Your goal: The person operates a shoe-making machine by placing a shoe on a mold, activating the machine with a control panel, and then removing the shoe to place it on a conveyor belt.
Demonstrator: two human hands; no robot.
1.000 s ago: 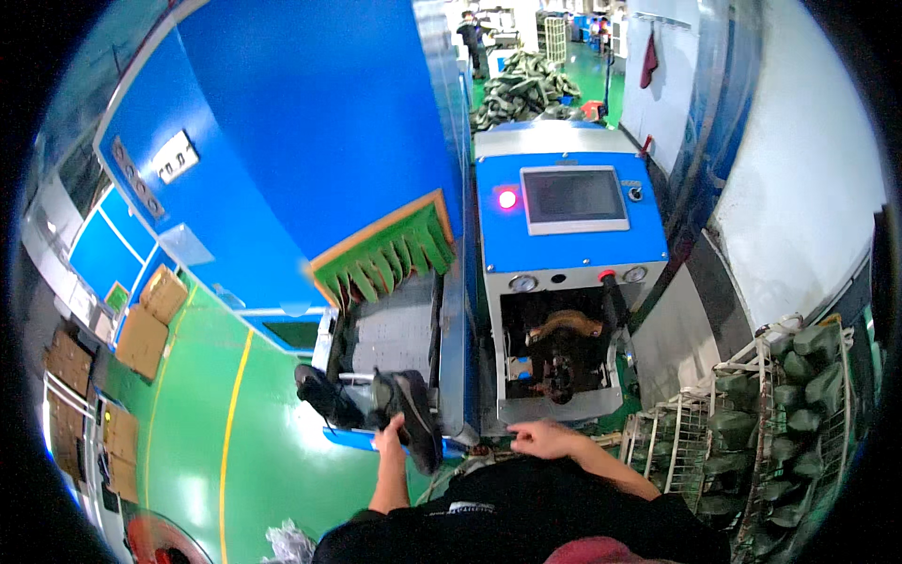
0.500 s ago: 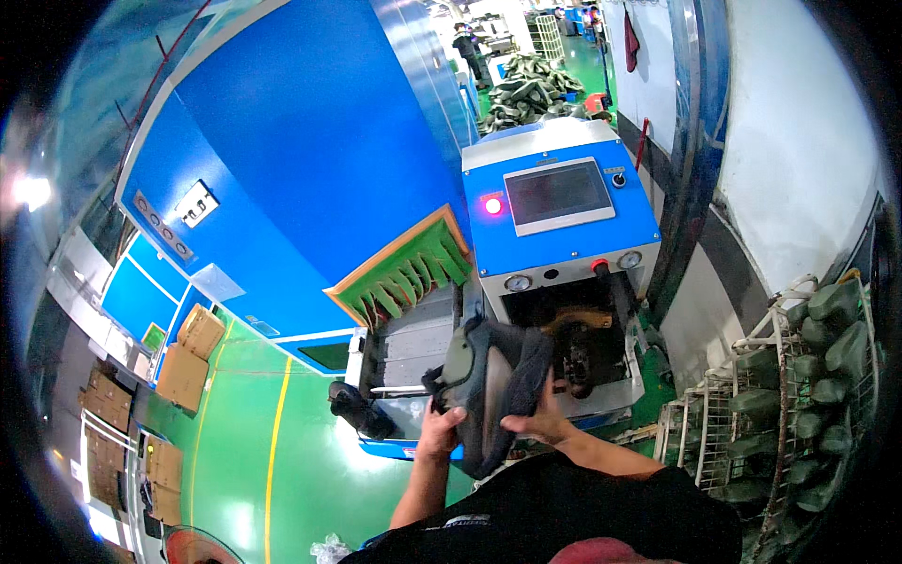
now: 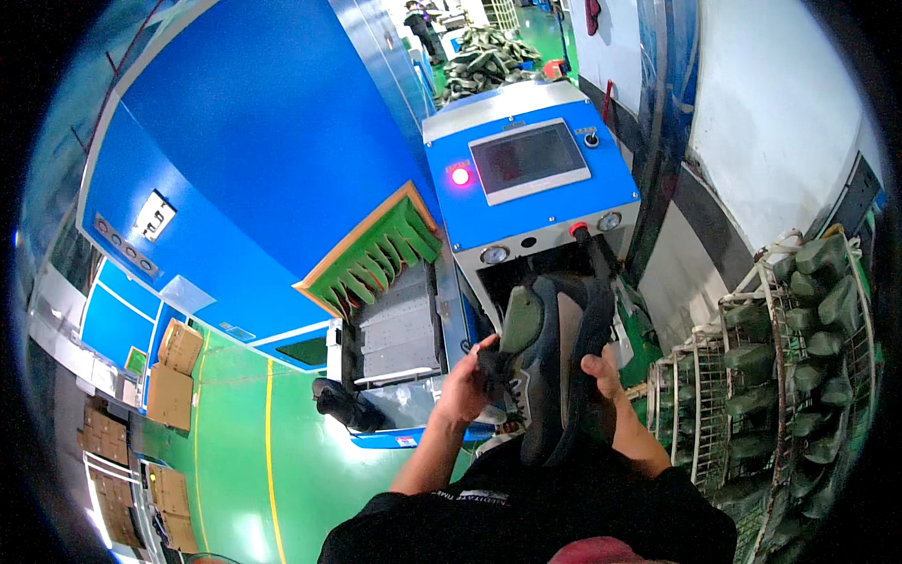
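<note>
In front of my chest, both hands hold a dark shoe (image 3: 542, 376) with a pale grey stripe along its side. An olive-green shoe last (image 3: 522, 321) sticks out of its opening. My left hand (image 3: 467, 383) is closed around the laced side, and my right hand (image 3: 603, 374) grips the opposite side with its thumb pressed on it. The shoe hides much of the dark cavity in the front of the blue machine (image 3: 550, 202). Another black shoe (image 3: 346, 404) sits at the near left corner of the conveyor.
To the left, a conveyor (image 3: 399, 324) runs out beneath green strip curtains (image 3: 381, 263) in a blue cabinet (image 3: 282, 132). At right stands a wire rack (image 3: 775, 376) full of green lasts. More lasts lie in a pile (image 3: 489, 61) behind the machine, near another person (image 3: 423, 33).
The shoe has moved rightward from near the conveyor to in front of the machine's cavity, both hands still on it. The view has shifted, so the surroundings sit further left and higher.
</note>
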